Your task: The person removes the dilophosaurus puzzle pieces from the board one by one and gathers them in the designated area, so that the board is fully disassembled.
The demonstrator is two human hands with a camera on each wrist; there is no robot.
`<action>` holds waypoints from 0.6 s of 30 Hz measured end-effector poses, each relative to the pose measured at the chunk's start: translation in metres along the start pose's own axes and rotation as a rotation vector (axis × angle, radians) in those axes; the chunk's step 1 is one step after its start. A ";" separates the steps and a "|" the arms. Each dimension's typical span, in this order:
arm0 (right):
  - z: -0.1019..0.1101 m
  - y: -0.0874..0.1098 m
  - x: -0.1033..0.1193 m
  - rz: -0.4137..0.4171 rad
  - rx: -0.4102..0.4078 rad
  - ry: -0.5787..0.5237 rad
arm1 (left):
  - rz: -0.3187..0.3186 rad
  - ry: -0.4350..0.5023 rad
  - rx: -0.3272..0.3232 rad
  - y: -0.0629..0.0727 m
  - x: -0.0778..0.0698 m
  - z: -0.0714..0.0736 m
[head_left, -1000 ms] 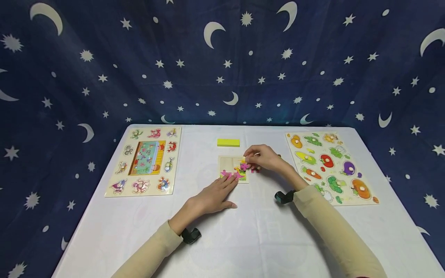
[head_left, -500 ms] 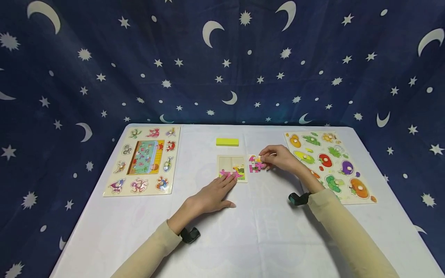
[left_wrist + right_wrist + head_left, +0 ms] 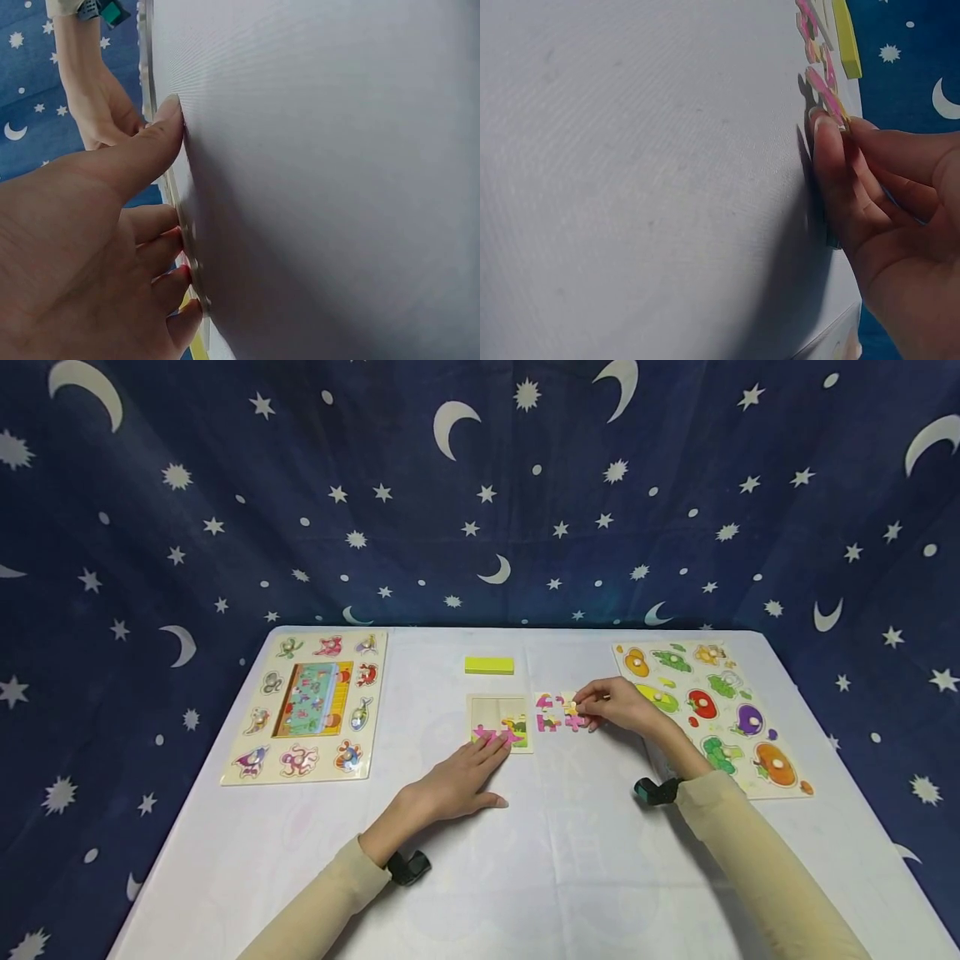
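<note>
My left hand (image 3: 456, 787) lies with its fingers extended over the lower edge of a small wooden puzzle tray (image 3: 489, 712). Pink and green jigsaw pieces fill the tray's lower part, partly hidden by the fingertips; bare wood shows above. In the left wrist view, the left hand's fingertips (image 3: 193, 309) touch the tray's edge. Right of the tray, my right hand (image 3: 621, 706) pinches a pink and yellow jigsaw piece (image 3: 826, 96) between thumb and fingers, its edge tilted up from the cloth in the right wrist view. Loose pieces (image 3: 547, 724) lie just left of it.
A yellow block (image 3: 489, 666) sits behind the tray. On the left lies a sea-animal peg puzzle board (image 3: 300, 710); on the right, a vegetable peg puzzle board (image 3: 712, 718), partly under the right forearm. A dark star-patterned cloth (image 3: 375, 510) hangs behind the white table (image 3: 555, 868).
My right hand has moved right, from the tray's right edge to the loose pieces, carrying the pink and yellow jigsaw piece beside them. The left hand has stayed on the tray.
</note>
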State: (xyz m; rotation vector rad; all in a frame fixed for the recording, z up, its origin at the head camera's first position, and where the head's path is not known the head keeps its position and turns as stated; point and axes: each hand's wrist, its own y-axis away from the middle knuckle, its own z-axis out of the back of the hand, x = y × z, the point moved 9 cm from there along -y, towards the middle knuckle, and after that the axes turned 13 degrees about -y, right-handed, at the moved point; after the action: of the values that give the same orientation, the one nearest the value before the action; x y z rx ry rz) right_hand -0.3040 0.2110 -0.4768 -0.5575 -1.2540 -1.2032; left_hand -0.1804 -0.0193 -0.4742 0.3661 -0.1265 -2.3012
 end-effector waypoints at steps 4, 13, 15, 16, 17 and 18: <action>-0.001 0.001 -0.002 0.001 0.013 0.005 | 0.003 -0.009 0.001 -0.001 0.000 0.001; 0.000 0.001 -0.005 -0.002 -0.012 0.066 | -0.001 -0.019 -0.016 -0.001 -0.001 -0.001; 0.000 0.002 -0.003 0.010 -0.016 0.082 | 0.002 -0.023 -0.018 -0.001 -0.001 -0.001; 0.000 0.002 -0.002 0.017 -0.023 0.096 | 0.001 -0.025 -0.022 -0.001 -0.001 0.000; 0.000 0.002 -0.001 0.024 -0.030 0.110 | 0.003 -0.027 -0.023 -0.001 -0.001 0.000; 0.001 0.003 0.000 0.031 -0.039 0.121 | 0.001 -0.033 -0.027 -0.001 -0.001 0.001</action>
State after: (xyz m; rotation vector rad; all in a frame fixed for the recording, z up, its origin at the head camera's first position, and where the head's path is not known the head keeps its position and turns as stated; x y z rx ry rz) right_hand -0.3022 0.2125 -0.4754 -0.5235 -1.1182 -1.2200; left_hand -0.1804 -0.0179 -0.4736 0.3143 -0.1116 -2.3061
